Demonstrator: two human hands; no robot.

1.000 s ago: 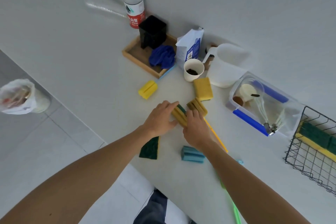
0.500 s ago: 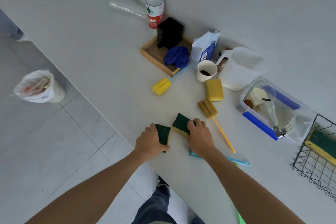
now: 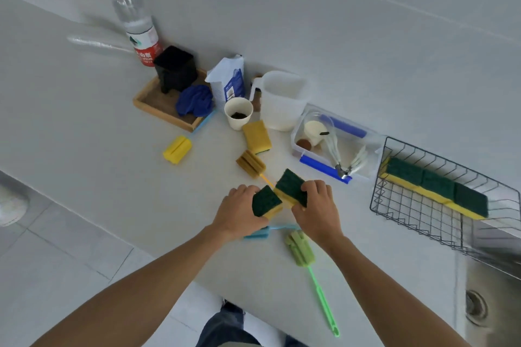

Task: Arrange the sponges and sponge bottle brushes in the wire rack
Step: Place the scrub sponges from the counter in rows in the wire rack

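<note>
Gripping one green-and-yellow sponge apiece, the left hand [image 3: 239, 213] and right hand [image 3: 318, 210] hold them seemingly just above the table [image 3: 112, 177]. Next, carrying both rightward to the wire rack [image 3: 439, 205], beside sponges already inside.

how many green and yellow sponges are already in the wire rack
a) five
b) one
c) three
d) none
c: three green-topped sponges lie side by side in a row along the far side of the wire rack, while the left hand and the right hand each grip one more sponge over the counter.
</note>
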